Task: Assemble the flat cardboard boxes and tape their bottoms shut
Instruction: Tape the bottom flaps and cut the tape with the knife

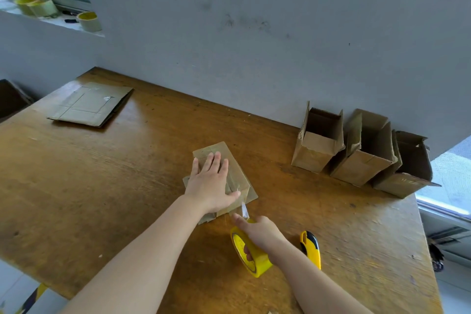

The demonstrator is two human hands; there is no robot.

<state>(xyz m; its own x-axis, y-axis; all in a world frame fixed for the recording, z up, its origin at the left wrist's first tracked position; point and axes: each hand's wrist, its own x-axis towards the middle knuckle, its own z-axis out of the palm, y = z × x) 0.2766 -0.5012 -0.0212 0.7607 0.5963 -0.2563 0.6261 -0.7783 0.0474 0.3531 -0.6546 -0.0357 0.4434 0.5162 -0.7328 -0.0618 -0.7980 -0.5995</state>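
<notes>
A small cardboard box (238,176) stands upside down in the middle of the wooden table (107,176), its bottom flaps folded shut and facing up. My left hand (211,183) presses flat on those flaps with straight fingers. My right hand (260,233) grips a yellow roll of clear tape (251,259) just in front of the box, fingers through its core. A strip of tape (244,209) runs from the roll up onto the box's near edge.
A yellow utility knife (311,247) lies right of the tape roll. Three assembled open boxes (362,150) stand against the wall at the right. A stack of flat cardboard (89,104) lies at the far left. More tape rolls (89,21) sit on the window sill.
</notes>
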